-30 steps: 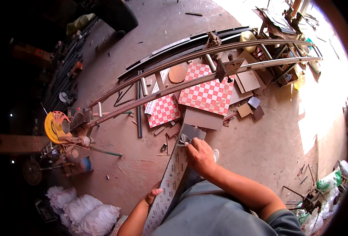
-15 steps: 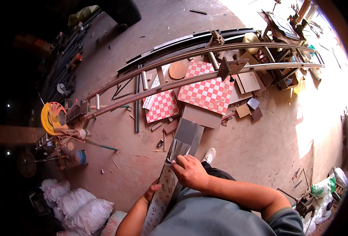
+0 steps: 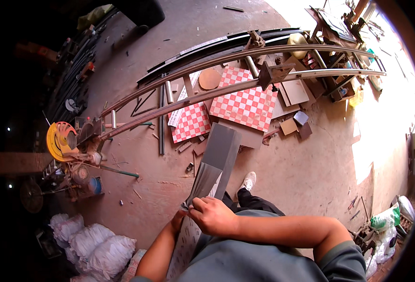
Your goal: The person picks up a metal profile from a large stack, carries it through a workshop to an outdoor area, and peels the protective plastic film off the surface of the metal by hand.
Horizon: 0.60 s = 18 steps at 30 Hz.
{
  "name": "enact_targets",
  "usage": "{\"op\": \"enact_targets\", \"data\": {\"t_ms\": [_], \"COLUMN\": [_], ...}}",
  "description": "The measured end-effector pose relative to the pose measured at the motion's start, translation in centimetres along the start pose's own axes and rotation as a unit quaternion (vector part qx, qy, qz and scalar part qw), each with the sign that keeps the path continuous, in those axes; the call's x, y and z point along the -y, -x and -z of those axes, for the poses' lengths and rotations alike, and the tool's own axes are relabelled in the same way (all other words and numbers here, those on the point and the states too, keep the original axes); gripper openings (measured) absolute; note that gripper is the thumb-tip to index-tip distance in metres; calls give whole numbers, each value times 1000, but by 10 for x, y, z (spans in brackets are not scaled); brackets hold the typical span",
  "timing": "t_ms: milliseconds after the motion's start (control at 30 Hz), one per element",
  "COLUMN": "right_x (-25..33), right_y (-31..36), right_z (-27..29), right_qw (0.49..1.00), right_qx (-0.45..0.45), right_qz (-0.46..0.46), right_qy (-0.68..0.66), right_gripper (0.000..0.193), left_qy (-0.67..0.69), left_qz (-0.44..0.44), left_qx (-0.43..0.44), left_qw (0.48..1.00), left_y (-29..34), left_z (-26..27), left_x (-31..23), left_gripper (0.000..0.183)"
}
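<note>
A long grey profile bar [image 3: 222,141] stretches from my lap away over the floor, its far part bare and dark. Printed protective film [image 3: 185,242] covers its near part. A strip of peeled film [image 3: 204,182] lies folded back along the bar and bunches up by my hands. My right hand [image 3: 214,216] is closed, pinching that film at the fold. Just left of it, my left hand [image 3: 177,221] wraps the bar's left side, thumb close to the bunched film; its other fingers are mostly hidden.
A long metal roller stand [image 3: 179,104] crosses ahead, with a yellow-guarded cutting saw [image 3: 61,141] at its left end. Checkered boards [image 3: 245,101] and scraps lie beneath it. White sacks [image 3: 101,254] sit at lower left; a green-and-white bag [image 3: 386,221] is at right.
My right hand has drawn the film back toward my body, baring more of the bar. It now meets my left hand. The bar's far end appears farther up in view.
</note>
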State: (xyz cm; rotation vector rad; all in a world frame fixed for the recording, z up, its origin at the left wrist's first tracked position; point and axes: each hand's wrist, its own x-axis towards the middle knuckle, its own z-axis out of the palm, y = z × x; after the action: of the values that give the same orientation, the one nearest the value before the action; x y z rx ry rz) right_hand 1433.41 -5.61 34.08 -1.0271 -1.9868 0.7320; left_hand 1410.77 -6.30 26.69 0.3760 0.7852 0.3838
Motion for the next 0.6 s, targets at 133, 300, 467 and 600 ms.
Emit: {"op": "enact_targets", "data": {"t_ms": [133, 300, 467, 600], "right_x": [13, 31, 51, 65], "right_y": [-4, -3, -7, -13], "right_z": [-2, -4, -18, -17], "right_qw": [1000, 997, 992, 954], "right_qx": [0, 69, 117, 245], "right_qz": [6, 8, 26, -33], "right_qy": [-16, -41, -35, 169], "right_gripper": [9, 13, 16, 18], "left_qy": [-2, -15, -31, -44], "left_qz": [2, 4, -1, -8], "left_qx": [3, 6, 8, 0], "left_qw": [1000, 1000, 999, 999], "left_y": [-12, -35, -59, -66], "left_z": [8, 20, 39, 65], "left_x": [-4, -11, -7, -12], "left_gripper": [72, 72, 72, 72]}}
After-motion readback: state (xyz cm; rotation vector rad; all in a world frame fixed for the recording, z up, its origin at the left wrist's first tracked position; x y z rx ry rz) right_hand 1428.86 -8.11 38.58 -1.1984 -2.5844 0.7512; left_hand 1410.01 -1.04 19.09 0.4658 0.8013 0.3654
